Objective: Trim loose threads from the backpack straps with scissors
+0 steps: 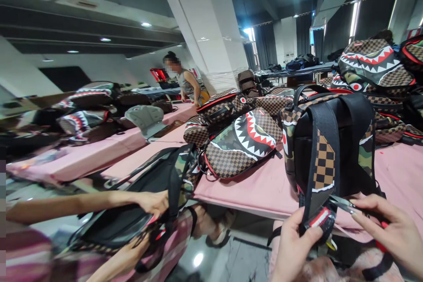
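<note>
The left hand (292,242) pinches the lower end of the backpack (355,158) strap (324,163); the right hand (391,227) grips snips (343,204), tips at the strap.

The upright backpack (346,163) has a matt black cloth-like back, while its shoulder strap (320,141) bears a smooth, leather-look checkered panel and a red-and-white patch (320,219) with a plastic-like shine; the snips (342,204) show bright, polished metal. The shark-mouth backpack (243,141) looks smooth, with a faint leathery sheen, on a matt pink cloth table cover (238,196). Below, the floor (244,255) is hard and glossy; the dark curtains (266,46) are matt cloth.
</note>
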`<state>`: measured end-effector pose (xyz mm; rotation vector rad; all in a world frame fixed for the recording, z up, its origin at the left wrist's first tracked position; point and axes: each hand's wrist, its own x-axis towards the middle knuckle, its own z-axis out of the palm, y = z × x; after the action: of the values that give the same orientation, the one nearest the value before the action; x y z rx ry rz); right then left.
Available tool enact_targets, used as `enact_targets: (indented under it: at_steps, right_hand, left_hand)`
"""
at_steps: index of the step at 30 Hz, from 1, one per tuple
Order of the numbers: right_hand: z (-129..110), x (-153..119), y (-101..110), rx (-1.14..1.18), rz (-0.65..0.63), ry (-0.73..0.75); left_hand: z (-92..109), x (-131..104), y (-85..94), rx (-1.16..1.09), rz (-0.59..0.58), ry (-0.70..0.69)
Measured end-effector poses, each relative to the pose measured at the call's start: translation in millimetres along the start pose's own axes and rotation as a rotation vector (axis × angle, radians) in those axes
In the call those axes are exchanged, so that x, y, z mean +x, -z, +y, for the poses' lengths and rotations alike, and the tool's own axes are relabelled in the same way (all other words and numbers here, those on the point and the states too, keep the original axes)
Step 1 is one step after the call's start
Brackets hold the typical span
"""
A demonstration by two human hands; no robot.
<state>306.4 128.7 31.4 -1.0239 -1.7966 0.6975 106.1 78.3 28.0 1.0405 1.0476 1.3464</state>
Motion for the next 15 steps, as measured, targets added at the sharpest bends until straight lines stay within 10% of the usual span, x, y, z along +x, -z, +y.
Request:
enact_targets:
  at_steps: [15]
  right_hand:
    - [-17, 54, 32, -0.195, -0.46, 0.244]
  left_hand:
    - [-11, 3, 15.4, 0.077, 0.047, 0.002]
